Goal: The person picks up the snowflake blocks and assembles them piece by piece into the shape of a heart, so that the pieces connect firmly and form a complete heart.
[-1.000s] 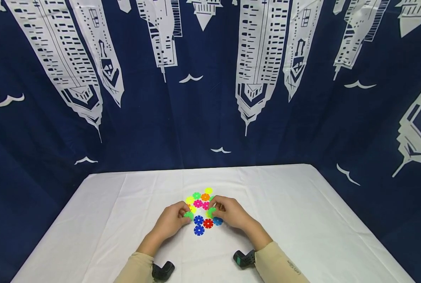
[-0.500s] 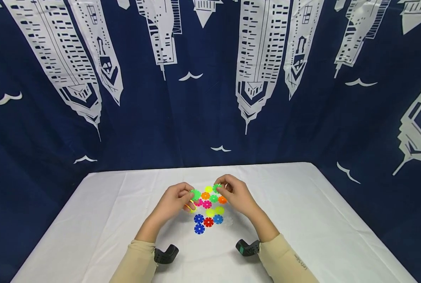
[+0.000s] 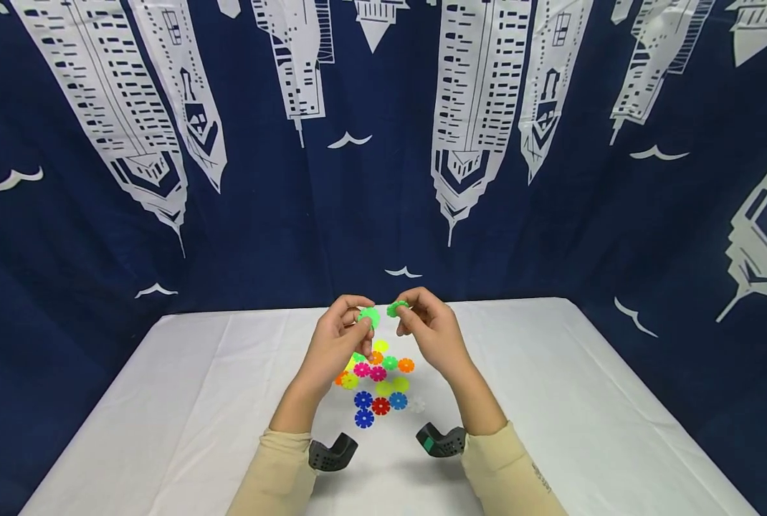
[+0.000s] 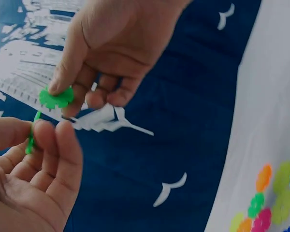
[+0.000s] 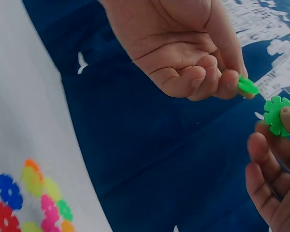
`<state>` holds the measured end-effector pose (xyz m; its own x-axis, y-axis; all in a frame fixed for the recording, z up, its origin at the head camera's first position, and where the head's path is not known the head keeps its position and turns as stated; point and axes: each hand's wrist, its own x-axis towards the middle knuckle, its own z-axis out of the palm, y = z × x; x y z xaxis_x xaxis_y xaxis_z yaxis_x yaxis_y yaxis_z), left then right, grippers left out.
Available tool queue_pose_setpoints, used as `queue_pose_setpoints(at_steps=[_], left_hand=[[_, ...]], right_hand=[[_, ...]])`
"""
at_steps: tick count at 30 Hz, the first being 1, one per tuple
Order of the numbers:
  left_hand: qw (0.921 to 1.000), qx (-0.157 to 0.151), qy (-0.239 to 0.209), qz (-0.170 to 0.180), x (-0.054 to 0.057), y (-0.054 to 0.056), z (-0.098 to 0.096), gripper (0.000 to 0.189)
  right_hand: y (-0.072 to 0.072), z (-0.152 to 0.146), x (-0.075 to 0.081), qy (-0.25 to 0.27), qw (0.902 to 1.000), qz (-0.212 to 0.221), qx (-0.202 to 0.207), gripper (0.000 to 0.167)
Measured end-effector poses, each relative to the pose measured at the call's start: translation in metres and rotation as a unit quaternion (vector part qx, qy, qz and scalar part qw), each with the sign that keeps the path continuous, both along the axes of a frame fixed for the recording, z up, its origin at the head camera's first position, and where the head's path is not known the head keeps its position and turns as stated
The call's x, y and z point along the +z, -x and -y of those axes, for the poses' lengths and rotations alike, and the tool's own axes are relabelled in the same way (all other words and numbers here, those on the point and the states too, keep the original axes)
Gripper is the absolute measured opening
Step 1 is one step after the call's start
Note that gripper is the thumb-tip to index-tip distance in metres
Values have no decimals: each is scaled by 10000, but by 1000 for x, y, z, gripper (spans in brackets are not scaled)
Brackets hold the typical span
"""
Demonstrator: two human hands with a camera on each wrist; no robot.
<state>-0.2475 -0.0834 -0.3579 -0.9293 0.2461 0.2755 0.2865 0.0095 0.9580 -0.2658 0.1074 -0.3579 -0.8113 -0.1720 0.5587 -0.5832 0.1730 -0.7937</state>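
My left hand [image 3: 338, 340] pinches a green notched building disc [image 3: 370, 317] between thumb and fingers, raised above the table. In the left wrist view that disc [image 4: 30, 142] shows nearly edge-on. A second green notched disc [image 3: 394, 308] is pinched in my right hand [image 3: 434, 333], close by on the right and tilted. Seen from the right wrist, its notched rim and flat face show, with the thumb on the disc [image 5: 275, 116]. A small gap separates the two discs.
Below the hands, several loose notched discs lie on the white-covered table [image 3: 229, 401], among them a red disc [image 3: 380, 406], a blue disc [image 3: 364, 418] and an orange disc [image 3: 406, 365]. A pale clear disc [image 3: 416, 405] lies at their right. A dark blue patterned curtain [image 3: 383, 215] hangs behind.
Both hands have lifted off the disc cluster, each carrying a green disc, rising away from the table and coming nearer each other. The loose discs stay in place.
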Motion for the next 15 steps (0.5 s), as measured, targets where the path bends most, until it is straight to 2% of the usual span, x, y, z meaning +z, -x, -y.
queue_pose_setpoints(at_steps=[3,6,10,15], left_hand=[[9999,27,-79,-65,2,-6,-4,26],[9998,-112,-156,-70,3,-11,-7,28],[9991,-241,-344,-96,6,-16,-12,27],[9987,-176,-454,-165,11,-21,-15,26]], right_hand=[[-6,-1,1,38,9999,59,154,6],[-11,-2,2,-36,9997,-63,254,6],[-14,-4,2,7,9986,-428,305,4],[-18,-4,6,-1,9961,-819,318,5]])
